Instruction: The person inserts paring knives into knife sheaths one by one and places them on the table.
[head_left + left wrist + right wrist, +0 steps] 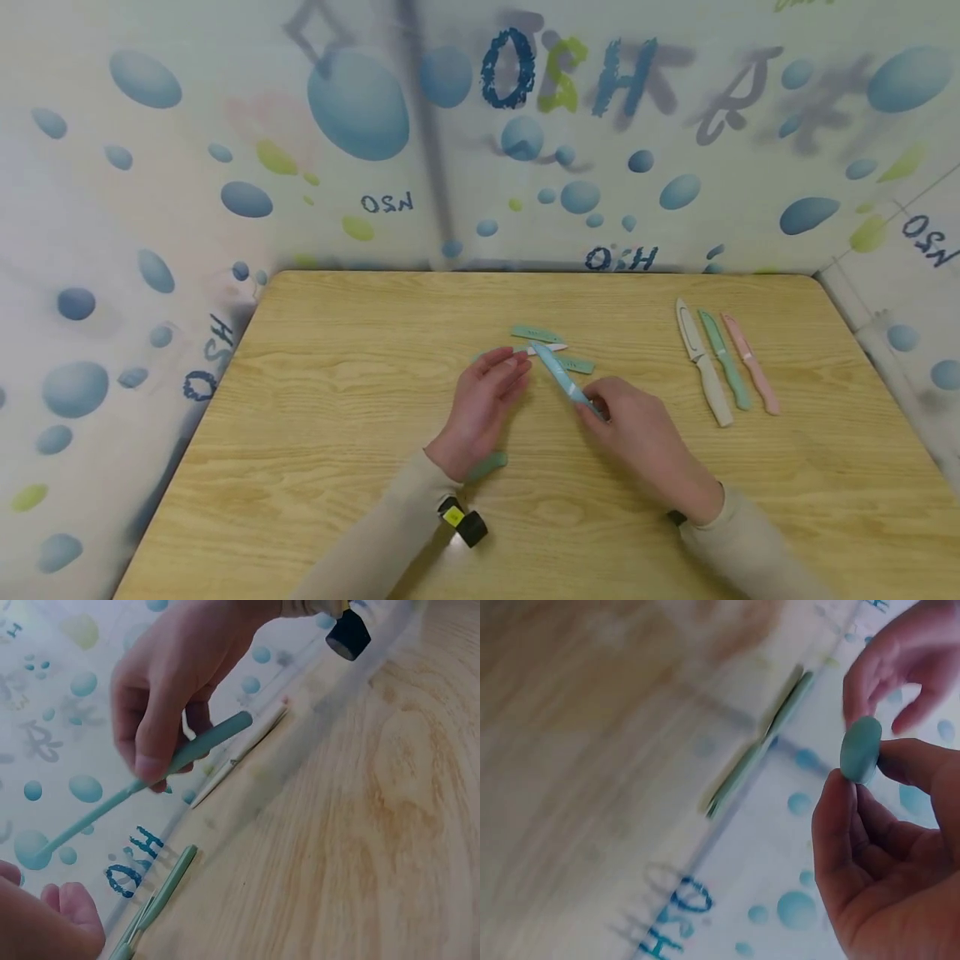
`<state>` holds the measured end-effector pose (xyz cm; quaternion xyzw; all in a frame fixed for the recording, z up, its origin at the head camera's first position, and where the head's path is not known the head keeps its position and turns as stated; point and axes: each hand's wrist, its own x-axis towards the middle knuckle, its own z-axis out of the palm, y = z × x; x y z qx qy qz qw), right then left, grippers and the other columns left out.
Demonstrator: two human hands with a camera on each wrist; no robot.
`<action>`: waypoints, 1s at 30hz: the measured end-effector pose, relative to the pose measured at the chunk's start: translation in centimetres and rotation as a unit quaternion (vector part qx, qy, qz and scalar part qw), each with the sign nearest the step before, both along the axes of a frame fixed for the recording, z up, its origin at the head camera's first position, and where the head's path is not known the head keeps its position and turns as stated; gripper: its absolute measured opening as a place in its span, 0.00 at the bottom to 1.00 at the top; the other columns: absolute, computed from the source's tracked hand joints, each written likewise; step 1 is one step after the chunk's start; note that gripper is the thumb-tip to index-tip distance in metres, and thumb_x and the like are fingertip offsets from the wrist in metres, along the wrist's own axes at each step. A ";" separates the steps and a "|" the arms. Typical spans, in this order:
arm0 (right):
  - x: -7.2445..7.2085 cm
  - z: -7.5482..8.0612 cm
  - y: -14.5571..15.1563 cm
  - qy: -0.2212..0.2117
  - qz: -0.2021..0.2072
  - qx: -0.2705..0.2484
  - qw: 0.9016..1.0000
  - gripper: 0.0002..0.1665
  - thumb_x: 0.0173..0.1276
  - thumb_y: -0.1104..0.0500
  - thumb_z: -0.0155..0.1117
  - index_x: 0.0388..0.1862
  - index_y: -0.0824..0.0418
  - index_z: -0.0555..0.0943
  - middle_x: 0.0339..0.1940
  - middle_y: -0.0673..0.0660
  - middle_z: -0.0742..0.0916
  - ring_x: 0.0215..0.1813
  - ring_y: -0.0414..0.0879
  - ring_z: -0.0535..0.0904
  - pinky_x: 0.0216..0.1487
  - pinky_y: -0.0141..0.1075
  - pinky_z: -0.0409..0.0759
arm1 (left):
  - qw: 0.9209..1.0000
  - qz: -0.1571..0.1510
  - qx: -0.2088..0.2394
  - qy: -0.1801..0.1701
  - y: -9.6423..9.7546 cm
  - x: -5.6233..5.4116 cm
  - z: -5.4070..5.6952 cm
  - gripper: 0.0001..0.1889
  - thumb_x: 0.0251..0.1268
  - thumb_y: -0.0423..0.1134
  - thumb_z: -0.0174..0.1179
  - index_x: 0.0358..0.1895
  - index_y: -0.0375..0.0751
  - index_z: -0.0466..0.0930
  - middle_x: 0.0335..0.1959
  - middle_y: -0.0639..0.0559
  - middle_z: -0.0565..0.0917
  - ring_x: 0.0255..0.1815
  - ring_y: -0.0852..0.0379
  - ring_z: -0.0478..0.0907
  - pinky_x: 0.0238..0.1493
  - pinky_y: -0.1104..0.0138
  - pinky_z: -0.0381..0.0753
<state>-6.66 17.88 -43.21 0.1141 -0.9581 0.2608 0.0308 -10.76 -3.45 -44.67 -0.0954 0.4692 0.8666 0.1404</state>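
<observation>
My right hand [637, 433] grips the handle of a light blue knife [558, 371], thumb and fingers pinching it above the table. The knife slants, its blade end up and toward the left hand; the left wrist view shows the knife [214, 739] from the side. My left hand [480, 408] is beside that blade end, fingers loosely extended and holding nothing. On the table behind lie two green blade covers [534, 333] and a bare pale blade [557, 348], partly hidden by the blue knife and left hand. A green handle [489, 465] pokes out beside the left wrist.
On the right of the wooden table [337, 333] lie a white knife [705, 367], a green knife [724, 358] and a pink knife [752, 362], side by side. A wall sheet [465, 167] with blue dots stands behind the table's far edge.
</observation>
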 end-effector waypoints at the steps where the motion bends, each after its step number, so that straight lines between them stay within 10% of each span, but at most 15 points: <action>1: 0.0 0.2 0.5 -0.003 -0.004 0.000 1.000 0.11 0.72 0.56 0.70 0.44 0.63 0.86 0.32 0.50 0.84 0.31 0.40 0.77 0.32 0.38 0.80 | 1.000 0.005 0.000 -0.002 -0.1 -0.1 0.1 0.19 0.78 0.28 0.53 0.66 0.29 0.66 0.58 0.41 0.81 0.56 0.54 0.81 0.70 0.57 0.76; 17: -0.9 2.0 9.5 0.017 -0.053 0.030 0.998 0.14 0.75 0.57 0.67 0.45 0.70 0.86 0.28 0.53 0.86 0.25 0.42 0.75 0.22 0.34 0.71 | 0.998 0.063 -0.005 -0.015 -3.4 -0.6 0.1 0.13 0.77 0.28 0.55 0.59 0.33 0.70 0.47 0.49 0.80 0.49 0.56 0.81 0.58 0.65 0.83; 30: -2.1 1.3 16.8 -0.067 -0.100 0.065 0.991 0.27 0.81 0.50 0.58 0.55 0.77 0.81 0.37 0.65 0.88 0.32 0.52 0.79 0.28 0.40 0.74 | 0.991 0.127 0.021 -0.028 -6.6 -1.3 0.6 0.08 0.78 0.27 0.51 0.54 0.39 0.71 0.45 0.51 0.79 0.46 0.57 0.80 0.51 0.70 0.82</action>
